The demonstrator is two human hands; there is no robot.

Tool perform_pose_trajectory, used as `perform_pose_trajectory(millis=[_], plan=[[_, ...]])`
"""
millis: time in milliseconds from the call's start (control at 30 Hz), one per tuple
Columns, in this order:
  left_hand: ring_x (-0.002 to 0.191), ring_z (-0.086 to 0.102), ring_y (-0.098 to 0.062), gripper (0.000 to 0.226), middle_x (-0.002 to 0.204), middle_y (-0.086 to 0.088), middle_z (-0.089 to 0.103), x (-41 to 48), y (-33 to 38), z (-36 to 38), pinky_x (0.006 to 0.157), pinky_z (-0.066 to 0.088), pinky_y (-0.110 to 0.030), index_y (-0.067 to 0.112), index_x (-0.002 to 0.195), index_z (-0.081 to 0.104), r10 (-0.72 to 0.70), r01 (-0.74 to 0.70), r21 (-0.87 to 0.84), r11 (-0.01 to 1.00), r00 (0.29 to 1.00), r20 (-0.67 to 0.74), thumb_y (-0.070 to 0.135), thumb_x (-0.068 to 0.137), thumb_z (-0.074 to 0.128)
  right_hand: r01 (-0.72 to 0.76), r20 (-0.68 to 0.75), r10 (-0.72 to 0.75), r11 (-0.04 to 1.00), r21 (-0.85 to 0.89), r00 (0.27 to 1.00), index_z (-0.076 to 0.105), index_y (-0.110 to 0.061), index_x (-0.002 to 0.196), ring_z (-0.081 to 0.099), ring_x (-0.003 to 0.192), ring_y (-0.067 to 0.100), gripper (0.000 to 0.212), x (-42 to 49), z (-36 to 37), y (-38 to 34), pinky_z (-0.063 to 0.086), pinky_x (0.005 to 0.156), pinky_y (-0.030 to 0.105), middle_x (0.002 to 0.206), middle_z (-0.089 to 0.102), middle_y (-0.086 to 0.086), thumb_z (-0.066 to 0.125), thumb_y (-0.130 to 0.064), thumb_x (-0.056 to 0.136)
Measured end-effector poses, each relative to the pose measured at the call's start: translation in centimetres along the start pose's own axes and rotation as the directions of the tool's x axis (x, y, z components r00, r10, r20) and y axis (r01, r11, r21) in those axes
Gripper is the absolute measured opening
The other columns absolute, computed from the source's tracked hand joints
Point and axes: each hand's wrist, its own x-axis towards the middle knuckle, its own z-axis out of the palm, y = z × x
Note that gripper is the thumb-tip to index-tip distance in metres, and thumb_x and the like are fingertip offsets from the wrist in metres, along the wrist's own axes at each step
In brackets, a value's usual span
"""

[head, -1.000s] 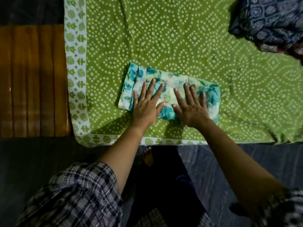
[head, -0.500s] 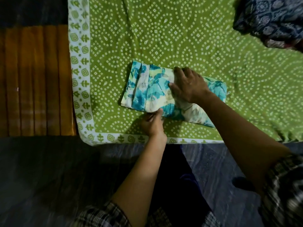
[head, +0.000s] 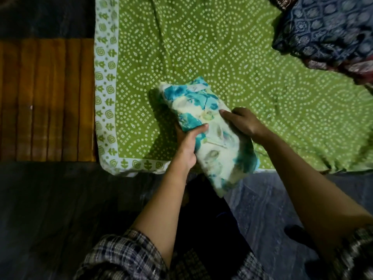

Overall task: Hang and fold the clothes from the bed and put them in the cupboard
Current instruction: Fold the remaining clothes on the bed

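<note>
In the head view, a folded cloth (head: 210,136) with blue and cream flowers is held in both hands, close to the near left corner of the bed. It is tilted. Its far end is over the green sheet (head: 222,47), and its near end reaches past the near edge of the bed, above the dark floor (head: 60,209).

The left hand (head: 187,146) grips the left side of the cloth. Its thumb (head: 198,128) lies on top of the fabric and the other fingers are curled under it, out of sight. The right hand (head: 244,123) holds the right side. Its thumb (head: 227,114) presses on the top face and the fingers are bent around the edge.

A pile of dark blue clothes (head: 327,29) lies at the far right corner of the bed, well apart from the cloth. At the left of the sheet there is an orange wooden board (head: 46,98). Checked sleeves (head: 125,255) cover the upper arms.
</note>
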Motion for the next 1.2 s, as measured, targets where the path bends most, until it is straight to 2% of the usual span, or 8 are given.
perform_pose_trajectory(millis=[133, 300, 400, 500, 700, 800, 1033, 1200], plan=[[0.084, 0.068, -0.025, 0.055, 0.103, -0.012, 0.069, -5.6, 2.7, 0.9, 0.075, 0.057, -0.036, 0.004, 0.109, 0.065, 0.002, -0.025, 0.11, 0.994, 0.979, 0.203, 0.004, 0.054, 0.073, -0.183, 0.124, 0.135, 0.708, 0.682, 0.983, 0.07, -0.006, 0.097, 0.068, 0.084, 0.027, 0.039, -6.4, -1.8, -0.5, 0.055, 0.078, 0.034, 0.095, 0.071, 0.011, 0.052, -0.04, 0.091], [0.077, 0.068, -0.021, 0.039, 0.086, -0.007, 0.072, -14.0, 4.8, 4.8, 0.078, 0.056, -0.036, 0.007, 0.095, 0.068, 0.004, -0.112, 0.283, 0.953, 0.934, 0.356, 0.007, 0.057, 0.07, -0.09, 0.128, -0.084, 0.356, 0.93, 0.988, 0.079, -0.018, 0.085, 0.071, 0.083, 0.022, 0.051, -15.4, -6.4, -2.7, 0.058, 0.065, 0.03, 0.095, 0.074, 0.006, 0.035, -0.041, 0.096], [0.086, 0.068, -0.024, 0.064, 0.104, -0.012, 0.069, -18.1, 5.4, 7.5, 0.074, 0.058, -0.037, 0.003, 0.122, 0.055, 0.082, -0.216, 0.352, 0.911, 0.929, 0.36, 0.003, 0.061, 0.075, -0.036, 0.09, -0.12, 0.392, 0.919, 0.989, 0.064, -0.014, 0.114, 0.069, 0.091, 0.025, 0.039, -20.2, -9.3, -2.7, 0.058, 0.074, 0.035, 0.105, 0.071, 0.009, 0.05, -0.033, 0.083], [0.075, 0.068, -0.019, 0.047, 0.095, -0.009, 0.07, -22.4, 5.5, 10.7, 0.066, 0.058, -0.03, 0.002, 0.122, 0.055, 0.112, -0.298, 0.396, 0.868, 0.896, 0.429, -0.002, 0.077, 0.067, 0.034, 0.017, -0.096, 0.502, 0.864, 0.995, 0.053, -0.006, 0.125, 0.07, 0.086, 0.025, 0.059, -25.1, -12.3, -2.5, 0.058, 0.069, 0.035, 0.102, 0.072, 0.012, 0.066, -0.019, 0.069], [0.079, 0.068, -0.016, 0.041, 0.096, -0.004, 0.07, -30.6, 3.3, 20.9, 0.072, 0.057, -0.029, 0.012, 0.115, 0.056, 0.116, -0.475, 0.42, 0.773, 0.758, 0.642, -0.005, 0.078, 0.065, 0.288, -0.265, -0.114, 0.387, 0.876, 0.958, 0.058, -0.002, 0.122, 0.067, 0.095, 0.034, 0.049, -33.7, -20.6, 0.3, 0.057, 0.078, 0.045, 0.11, 0.067, 0.02, 0.066, 0.002, 0.074], [0.077, 0.068, -0.021, 0.045, 0.098, -0.011, 0.068, -33.1, -0.8, 26.5, 0.07, 0.058, -0.034, 0.003, 0.12, 0.054, 0.059, -0.433, 0.466, 0.772, 0.778, 0.626, -0.006, 0.077, 0.066, 0.31, -0.325, -0.019, 0.357, 0.881, 0.946, 0.058, -0.001, 0.12, 0.07, 0.083, 0.031, 0.041, -36.2, -25.2, 3.4, 0.059, 0.064, 0.039, 0.108, 0.067, 0.022, 0.06, 0.006, 0.08], [0.077, 0.069, -0.025, 0.041, 0.106, -0.019, 0.067, -37.5, -13.2, 38.4, 0.072, 0.058, -0.04, -0.002, 0.117, 0.057, -0.112, -0.365, 0.464, 0.807, 0.676, 0.728, -0.008, 0.077, 0.063, 0.4, -0.459, 0.142, 0.316, 0.861, 0.877, 0.052, -0.006, 0.127, 0.065, 0.1, 0.04, 0.077, -42.6, -37.3, 14.5, 0.051, 0.085, 0.058, 0.116, 0.063, 0.023, 0.081, -0.007, 0.056], [0.086, 0.067, -0.03, 0.048, 0.113, -0.023, 0.064, -38.6, -19.0, 45.3, 0.078, 0.056, -0.047, -0.004, 0.122, 0.054, -0.218, -0.337, 0.534, 0.776, 0.65, 0.728, -0.005, 0.076, 0.066, 0.422, -0.48, 0.162, 0.294, 0.858, 0.863, 0.058, -0.003, 0.121, 0.065, 0.101, 0.039, 0.046, -45.0, -43.0, 20.4, 0.049, 0.091, 0.056, 0.111, 0.067, 0.021, 0.067, -0.002, 0.075]])
